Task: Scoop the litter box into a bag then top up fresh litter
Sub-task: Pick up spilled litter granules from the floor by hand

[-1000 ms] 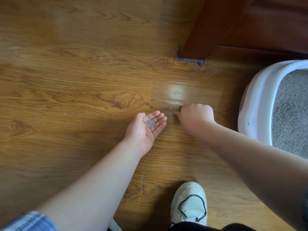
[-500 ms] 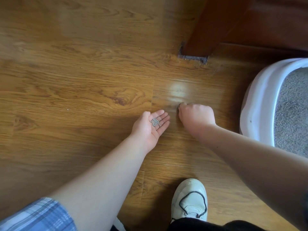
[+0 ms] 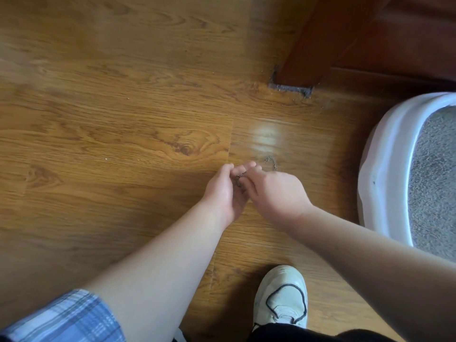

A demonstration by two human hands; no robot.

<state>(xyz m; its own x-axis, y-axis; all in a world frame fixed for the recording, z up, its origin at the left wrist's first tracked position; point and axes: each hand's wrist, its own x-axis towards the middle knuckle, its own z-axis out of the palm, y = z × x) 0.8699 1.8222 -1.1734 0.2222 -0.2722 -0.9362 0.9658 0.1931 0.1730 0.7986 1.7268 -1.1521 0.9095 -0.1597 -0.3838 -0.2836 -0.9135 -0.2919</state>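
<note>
While a small heap of loose litter grains point(image 3: 238, 180) lies in the cupped left hand point(image 3: 225, 193), the fingers of this hand curl up around it, palm turned toward the right. The right hand point(image 3: 276, 193) is pressed close against it, back upward, and its fingertips point(image 3: 249, 169) reach into the left palm among the grains. Whether they pinch some grains I cannot tell. Both hands are together, low over the wooden floor point(image 3: 123, 144). Just beyond the right hand a thin curved line of grains point(image 3: 271, 162) lies on the boards. Well to the right of the hands stands the white litter box point(image 3: 385, 154), with grey litter point(image 3: 434, 174) inside. Far beyond the hands a dark wooden furniture leg point(image 3: 311, 45) meets the floor, with grey dust point(image 3: 291, 88) at its foot. Behind the hands, near the person, are a white shoe point(image 3: 281, 294) and a blue checked sleeve point(image 3: 66, 317).
</note>
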